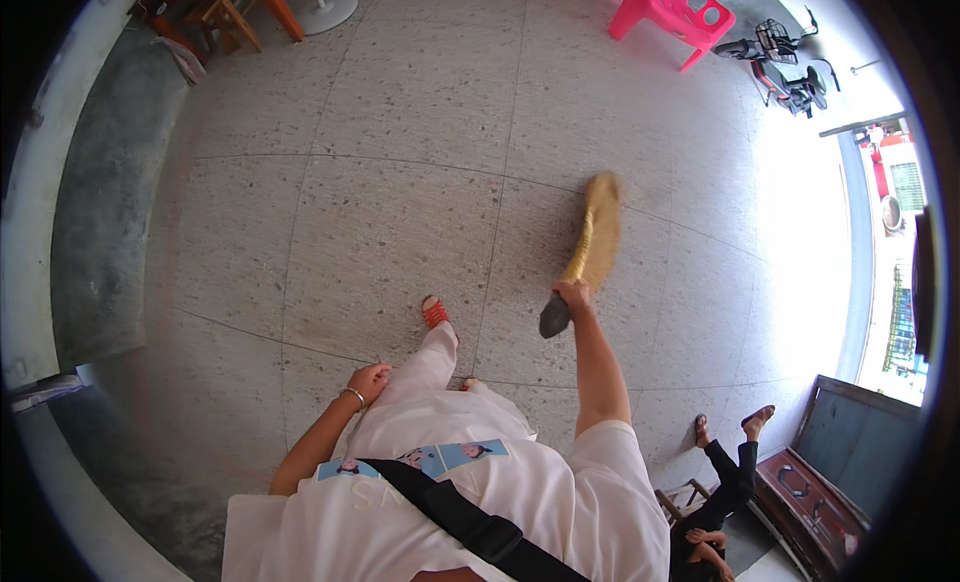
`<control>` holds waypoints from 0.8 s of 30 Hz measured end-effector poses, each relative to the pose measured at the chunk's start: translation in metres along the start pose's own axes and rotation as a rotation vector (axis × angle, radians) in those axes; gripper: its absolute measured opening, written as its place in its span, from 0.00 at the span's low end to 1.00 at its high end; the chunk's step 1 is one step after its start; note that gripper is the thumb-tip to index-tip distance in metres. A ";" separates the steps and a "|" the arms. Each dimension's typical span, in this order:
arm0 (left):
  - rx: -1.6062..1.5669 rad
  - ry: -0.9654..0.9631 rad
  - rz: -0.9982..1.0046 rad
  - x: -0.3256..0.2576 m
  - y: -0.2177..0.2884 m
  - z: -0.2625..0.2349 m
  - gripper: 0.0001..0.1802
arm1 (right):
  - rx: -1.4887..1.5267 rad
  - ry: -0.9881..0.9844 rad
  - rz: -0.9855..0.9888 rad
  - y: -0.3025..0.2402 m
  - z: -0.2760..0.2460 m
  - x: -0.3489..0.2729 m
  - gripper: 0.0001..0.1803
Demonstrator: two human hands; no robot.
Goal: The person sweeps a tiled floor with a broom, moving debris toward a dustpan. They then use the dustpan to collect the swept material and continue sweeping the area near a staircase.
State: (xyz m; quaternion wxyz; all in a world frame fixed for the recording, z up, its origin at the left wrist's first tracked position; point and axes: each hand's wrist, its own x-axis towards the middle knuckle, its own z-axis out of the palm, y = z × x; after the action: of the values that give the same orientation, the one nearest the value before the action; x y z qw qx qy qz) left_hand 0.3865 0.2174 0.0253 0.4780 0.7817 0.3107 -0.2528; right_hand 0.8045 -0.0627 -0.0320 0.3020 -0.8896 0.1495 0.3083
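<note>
My right hand (574,294), out ahead of me on the right, is closed round a long golden-yellow thing (598,232). It looks soft and wrinkled, and a dark grey rounded end (554,317) sticks out on the near side of the hand. Its far end is smeared by motion, and I cannot make out its exact kind. My left hand (370,383), with a bracelet at the wrist, hangs beside my pale trouser leg. Its fingers are curled in, and nothing shows in them.
Speckled floor tiles (400,212) spread ahead. A pink plastic chair (675,17) and a parked two-wheeler (790,82) stand far right. A wooden stool (232,20) is far left. At the near right, a person in black (725,482) sits next to a dark red cabinet (805,502).
</note>
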 end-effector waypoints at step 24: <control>-0.169 0.127 -0.012 0.064 0.015 -0.041 0.15 | -0.099 -0.462 -0.291 -0.098 -0.069 -0.127 0.45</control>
State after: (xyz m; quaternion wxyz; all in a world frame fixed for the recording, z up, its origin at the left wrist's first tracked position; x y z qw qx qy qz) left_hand 0.4447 0.2649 0.0070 0.5201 0.7511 0.3653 -0.1786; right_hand 0.7837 -0.0201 0.1361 0.3253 -0.8215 -0.0681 0.4634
